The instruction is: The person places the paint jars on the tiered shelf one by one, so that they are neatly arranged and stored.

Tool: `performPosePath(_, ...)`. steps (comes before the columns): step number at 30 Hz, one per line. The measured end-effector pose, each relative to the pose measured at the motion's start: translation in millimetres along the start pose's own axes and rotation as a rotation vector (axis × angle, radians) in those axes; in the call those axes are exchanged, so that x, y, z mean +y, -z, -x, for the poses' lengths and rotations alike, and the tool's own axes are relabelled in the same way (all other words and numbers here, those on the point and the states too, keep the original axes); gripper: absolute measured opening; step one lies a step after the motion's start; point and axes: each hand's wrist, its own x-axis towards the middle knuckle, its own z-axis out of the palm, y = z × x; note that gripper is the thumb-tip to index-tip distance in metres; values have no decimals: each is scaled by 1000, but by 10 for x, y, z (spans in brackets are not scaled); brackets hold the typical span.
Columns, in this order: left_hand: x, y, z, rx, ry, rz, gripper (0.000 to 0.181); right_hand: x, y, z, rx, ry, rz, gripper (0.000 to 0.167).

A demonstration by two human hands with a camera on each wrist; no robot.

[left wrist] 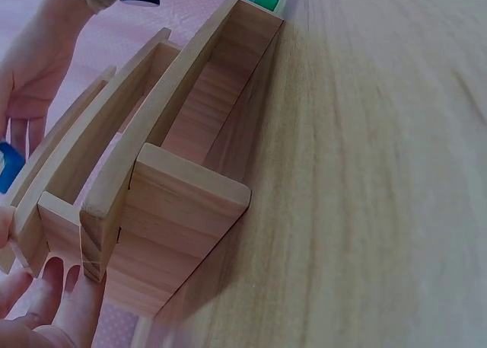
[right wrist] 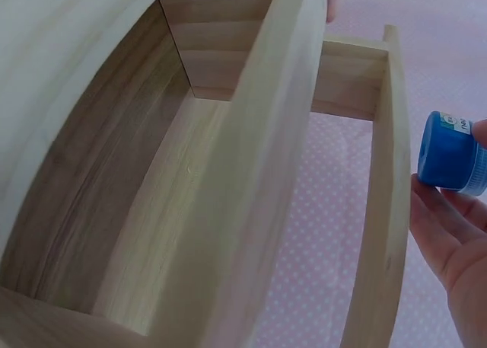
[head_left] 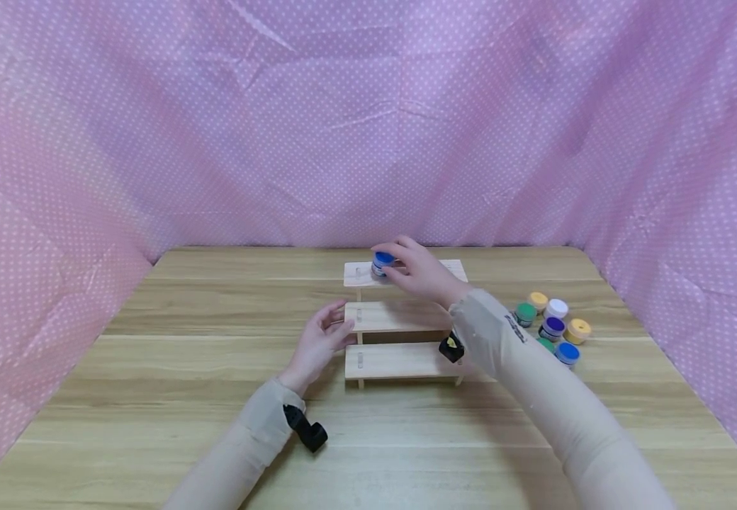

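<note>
A three-tier wooden stand stands on the table, its boards stepping up toward the back. My right hand pinches a small blue-lidded paint jar at the left part of the top board. In the right wrist view, the jar sits between thumb and fingers beyond that board's edge; whether it touches the wood I cannot tell. At the stand's left end, my left hand grips the middle board. In the left wrist view, its fingers curl under the board ends.
To the right of the stand is a group of several paint jars with yellow, white, green, purple and blue lids. Pink dotted cloth hangs behind and beside the wooden table.
</note>
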Motion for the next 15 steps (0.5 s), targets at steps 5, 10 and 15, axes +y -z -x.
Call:
performPosePath(5, 20, 0, 1, 5, 17, -2, 52, -18, -32, -75, -34, 27, 60, 36)
performPosePath(10, 12, 4, -1, 4, 10, -5, 53, -20, -83, -137, -61, 42, 136, 37)
performPosePath(15, -8, 6, -3, -6, 2, 10, 53, -22, -115, -151, -75, 46, 177, 37)
